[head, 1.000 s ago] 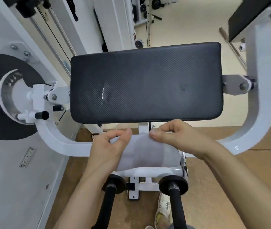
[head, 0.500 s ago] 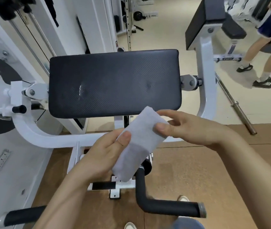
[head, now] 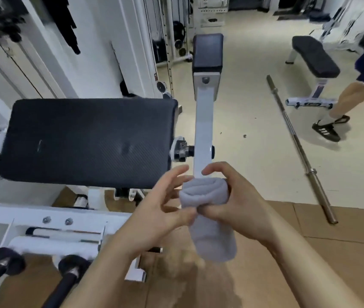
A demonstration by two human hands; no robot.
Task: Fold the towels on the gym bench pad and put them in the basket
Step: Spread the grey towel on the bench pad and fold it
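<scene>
I see a steel barbell lying on the pale floor at right. A spare bench stands upper right, and a person's black shoe is just below it. Brown mats cover the lower frame.

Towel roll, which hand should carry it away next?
The right hand. Its fingers curl round the top of the rolled towel, so it could likely carry it alone. The left hand has loose, spread fingers and at most touches the roll's edge. No basket is in view.
</scene>
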